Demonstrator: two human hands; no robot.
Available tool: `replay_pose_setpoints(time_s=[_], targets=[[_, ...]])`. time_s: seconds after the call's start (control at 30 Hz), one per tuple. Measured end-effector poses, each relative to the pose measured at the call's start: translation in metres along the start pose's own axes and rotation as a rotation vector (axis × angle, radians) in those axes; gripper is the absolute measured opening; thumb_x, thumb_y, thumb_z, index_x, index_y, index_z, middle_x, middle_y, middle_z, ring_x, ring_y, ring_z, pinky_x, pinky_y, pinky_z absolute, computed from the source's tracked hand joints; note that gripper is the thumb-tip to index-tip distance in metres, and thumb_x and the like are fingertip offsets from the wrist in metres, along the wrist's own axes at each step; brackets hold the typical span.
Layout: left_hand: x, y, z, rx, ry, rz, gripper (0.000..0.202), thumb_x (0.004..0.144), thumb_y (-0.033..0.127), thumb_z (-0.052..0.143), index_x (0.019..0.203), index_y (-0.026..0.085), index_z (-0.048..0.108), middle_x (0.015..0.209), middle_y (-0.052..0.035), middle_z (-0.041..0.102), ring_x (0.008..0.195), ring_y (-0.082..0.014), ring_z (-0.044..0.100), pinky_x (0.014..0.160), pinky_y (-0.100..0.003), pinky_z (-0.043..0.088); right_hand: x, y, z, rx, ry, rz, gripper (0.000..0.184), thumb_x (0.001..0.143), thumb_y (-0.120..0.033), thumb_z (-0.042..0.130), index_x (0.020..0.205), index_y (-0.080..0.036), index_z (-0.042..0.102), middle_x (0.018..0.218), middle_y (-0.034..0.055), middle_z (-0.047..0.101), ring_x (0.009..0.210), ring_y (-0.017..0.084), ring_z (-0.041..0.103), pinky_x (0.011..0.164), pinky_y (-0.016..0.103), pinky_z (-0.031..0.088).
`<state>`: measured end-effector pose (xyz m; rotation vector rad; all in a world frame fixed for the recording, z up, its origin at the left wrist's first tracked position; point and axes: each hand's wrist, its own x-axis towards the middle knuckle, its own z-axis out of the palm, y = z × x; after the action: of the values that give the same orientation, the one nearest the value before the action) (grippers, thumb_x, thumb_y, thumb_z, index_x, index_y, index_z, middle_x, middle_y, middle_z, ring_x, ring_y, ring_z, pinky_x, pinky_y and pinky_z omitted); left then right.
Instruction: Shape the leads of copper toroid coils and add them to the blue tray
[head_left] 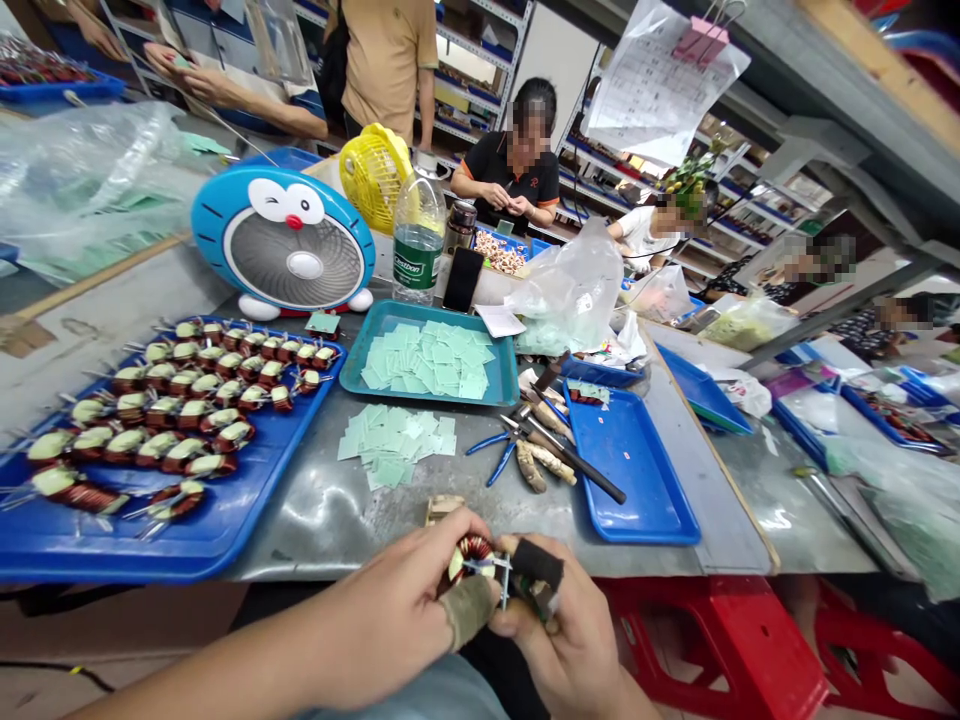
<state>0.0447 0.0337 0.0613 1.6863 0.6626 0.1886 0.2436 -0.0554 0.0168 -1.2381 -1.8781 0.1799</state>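
Observation:
My left hand (397,610) grips a copper-wound toroid coil (472,552) between thumb and fingers, the thumb wrapped in tape. My right hand (570,640) is closed round a small dark tool (536,570) pressed against the coil's wire leads. Both hands meet just below the near edge of the metal table (315,510). On the left, a blue tray (187,540) holds several finished coils (180,400) in rows. Green paper squares (394,440) lie loose on the table and in a teal tray (502,385).
Blue-handled pliers (499,450) and other tools lie beside a second blue tray (637,470). A blue cartoon fan (285,240), a yellow fan, a water bottle (418,235), a phone and plastic bags stand behind. Other people work at the far side. Red stools (720,630) sit below right.

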Motion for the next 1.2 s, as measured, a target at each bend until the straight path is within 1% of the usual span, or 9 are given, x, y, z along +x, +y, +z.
replay_pose_setpoints(time_s=[0.17, 0.3, 0.47, 0.6, 0.77, 0.83, 0.97, 1.1, 1.2], targets=[[0.001, -0.008, 0.008, 0.034, 0.023, 0.094, 0.026, 0.104, 0.048, 0.047, 0.113, 0.023, 0.049, 0.112, -0.0053, 0.065, 0.101, -0.0227, 0.060, 0.091, -0.034, 0.045, -0.004, 0.001, 0.001, 0.037, 0.007, 0.092, 0.032, 0.100, -0.038, 0.059, 0.127, -0.020, 0.058, 0.105, 0.0026, 0.065, 0.093, 0.005, 0.066, 0.086, 0.011, 0.054], [0.001, -0.011, 0.006, -0.081, -0.036, 0.065, 0.032, 0.105, 0.053, 0.044, 0.114, 0.023, 0.052, 0.108, -0.0040, 0.064, 0.100, -0.0213, 0.059, 0.090, -0.032, 0.045, 0.003, 0.000, -0.003, -0.001, 0.002, 0.037, 0.032, 0.098, -0.040, 0.064, 0.120, -0.018, 0.061, 0.099, 0.0017, 0.066, 0.087, 0.004, 0.066, 0.082, 0.011, 0.053], [-0.001, -0.022, 0.003, -0.394, -0.152, -0.066, 0.046, 0.103, 0.063, 0.041, 0.110, 0.019, 0.055, 0.087, -0.0008, 0.059, 0.070, -0.0134, 0.053, 0.068, -0.025, 0.044, 0.011, -0.003, -0.005, -0.001, 0.000, -0.038, 0.038, 0.096, -0.042, 0.066, 0.126, -0.019, 0.057, 0.105, 0.0026, 0.068, 0.093, 0.006, 0.068, 0.087, 0.012, 0.054], [-0.001, -0.031, 0.011, -0.436, -0.094, -0.172, 0.049, 0.099, 0.067, 0.046, 0.103, 0.019, 0.054, 0.079, 0.0010, 0.056, 0.063, -0.0111, 0.047, 0.054, -0.021, 0.033, 0.011, -0.004, 0.001, -0.006, -0.007, -0.006, 0.035, 0.095, -0.043, 0.068, 0.119, -0.019, 0.061, 0.102, 0.0010, 0.069, 0.091, 0.005, 0.069, 0.085, 0.011, 0.054], [-0.002, -0.029, 0.021, -0.473, 0.053, -0.084, 0.046, 0.099, 0.064, 0.049, 0.097, 0.019, 0.054, 0.091, -0.0002, 0.054, 0.073, -0.0118, 0.048, 0.066, -0.023, 0.043, 0.012, -0.009, 0.003, -0.044, 0.056, 0.022, 0.034, 0.094, -0.043, 0.069, 0.115, -0.016, 0.063, 0.100, 0.0023, 0.069, 0.090, 0.006, 0.069, 0.085, 0.012, 0.054], [-0.003, -0.027, 0.019, -0.398, 0.043, -0.053, 0.045, 0.101, 0.063, 0.046, 0.096, 0.019, 0.053, 0.089, -0.0002, 0.054, 0.074, -0.0130, 0.049, 0.069, -0.025, 0.044, 0.016, -0.010, 0.000, -0.039, 0.045, -0.010, 0.034, 0.094, -0.041, 0.069, 0.115, -0.016, 0.064, 0.100, 0.0029, 0.070, 0.090, 0.006, 0.069, 0.084, 0.013, 0.054], [-0.007, -0.028, 0.016, -0.201, 0.018, -0.025, 0.043, 0.104, 0.059, 0.039, 0.093, 0.020, 0.051, 0.084, 0.0007, 0.054, 0.075, -0.0150, 0.049, 0.068, -0.027, 0.042, 0.021, -0.010, -0.001, 0.051, -0.099, -0.063, 0.027, 0.095, -0.035, 0.068, 0.116, -0.018, 0.064, 0.098, 0.0017, 0.070, 0.089, 0.006, 0.069, 0.082, 0.013, 0.053], [-0.006, -0.034, 0.019, -0.252, 0.100, -0.022, 0.045, 0.103, 0.063, 0.038, 0.093, 0.021, 0.049, 0.087, -0.0003, 0.055, 0.076, -0.0158, 0.049, 0.070, -0.028, 0.042, 0.014, -0.008, 0.009, 0.057, 0.014, 0.072, 0.029, 0.094, -0.039, 0.070, 0.113, -0.017, 0.066, 0.095, 0.0024, 0.068, 0.085, 0.006, 0.066, 0.079, 0.013, 0.052], [-0.004, -0.034, 0.014, -0.290, 0.014, -0.065, 0.046, 0.101, 0.065, 0.042, 0.094, 0.020, 0.049, 0.086, -0.0003, 0.055, 0.074, -0.0148, 0.049, 0.066, -0.026, 0.042, 0.013, -0.007, 0.010, 0.115, -0.030, 0.070, 0.031, 0.092, -0.041, 0.072, 0.112, -0.018, 0.066, 0.094, 0.0004, 0.067, 0.084, 0.004, 0.066, 0.078, 0.011, 0.051]])
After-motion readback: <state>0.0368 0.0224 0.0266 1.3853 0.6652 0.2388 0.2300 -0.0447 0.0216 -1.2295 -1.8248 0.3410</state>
